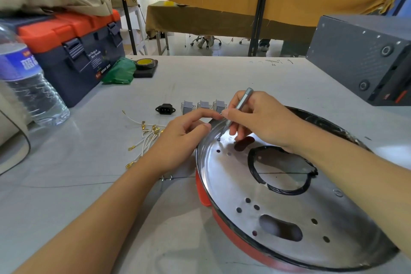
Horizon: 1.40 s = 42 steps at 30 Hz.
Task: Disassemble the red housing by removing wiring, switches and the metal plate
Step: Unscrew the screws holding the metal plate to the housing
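Red housing [224, 221]: lying on the grey table [222, 73] in front of the person and to their right, only its rim showing under the metal plate.
Metal plate [224, 176]: sitting in the housing, shiny face up, tilting down toward the camera, with a large black-edged hole in its middle.
Screw [218, 139]: sitting near the plate's far-left edge, just below both hands; the tool's tip is meeting it from above.
Screwdriver [242, 104]: a slim grey shaft, its long axis running from upper right down to lower left, ending at the screw.
Right hand [255, 115]: pinching the screwdriver between thumb and fingers, wrist crossing over the plate's far side; this hand is working directly over the screw.
Left hand [189, 131]: reaching in from the left, its fingers resting on the plate's rim beside the screw, loosely bent and seemingly steadying rather than gripping anything.
Switches [203, 105]: three grey ones standing in a row on the table just beyond the hands, already out.
Power socket [165, 109]: black, lying left of the switches.
Wiring [146, 138]: white leads with brass terminals lying loose on the table left of the left hand.
Step in hand: probably freeing the plate by unscrewing it.
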### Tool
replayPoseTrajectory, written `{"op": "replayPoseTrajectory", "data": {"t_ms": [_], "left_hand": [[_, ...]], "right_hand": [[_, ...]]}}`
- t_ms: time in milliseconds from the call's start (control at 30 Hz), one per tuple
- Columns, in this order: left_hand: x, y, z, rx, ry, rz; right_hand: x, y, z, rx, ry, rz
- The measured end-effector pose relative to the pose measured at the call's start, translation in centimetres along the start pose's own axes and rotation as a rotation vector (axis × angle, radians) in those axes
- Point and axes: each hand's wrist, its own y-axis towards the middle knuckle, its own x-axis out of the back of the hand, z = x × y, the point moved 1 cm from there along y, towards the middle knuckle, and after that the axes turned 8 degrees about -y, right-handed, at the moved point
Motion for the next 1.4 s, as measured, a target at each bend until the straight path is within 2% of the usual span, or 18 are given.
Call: {"op": "replayPoseTrajectory", "data": {"t_ms": [300, 534, 801, 868, 1002, 1068, 1402], "left_hand": [[0.0, 0.0, 0.1, 0.001, -0.028, 0.003], [0.0, -0.1, 0.0, 0.004, -0.025, 0.009], [0.1, -0.2, 0.1, -0.011, -0.058, 0.002], [0.0, -0.2, 0.0, -0.008, -0.056, -0.001], [-0.1, -0.2, -0.2, 0.013, -0.06, -0.01], [-0.1, -0.2, -0.1, 0.02, -0.065, -0.007], [-0.1, -0.2, 0.1, 0.028, -0.093, 0.0]], "right_hand": [[-0.3, -0.1, 0.7, 0.072, -0.106, -0.022], [-0.9, -0.2, 1.0, 0.12, -0.034, -0.042], [-1.2, -0.4, 1.0, 0.077, 0.022, -0.115], [-1.1, -0.4, 1.1, 0.071, -0.068, -0.148], [-1.1, -0.3, 1.4, 0.093, -0.416, -0.219], [-1.1, -0.3, 1.6, 0.09, -0.47, -0.218], [-0.8, -0.1, 2.0, 0.078, -0.385, -0.075]]}}
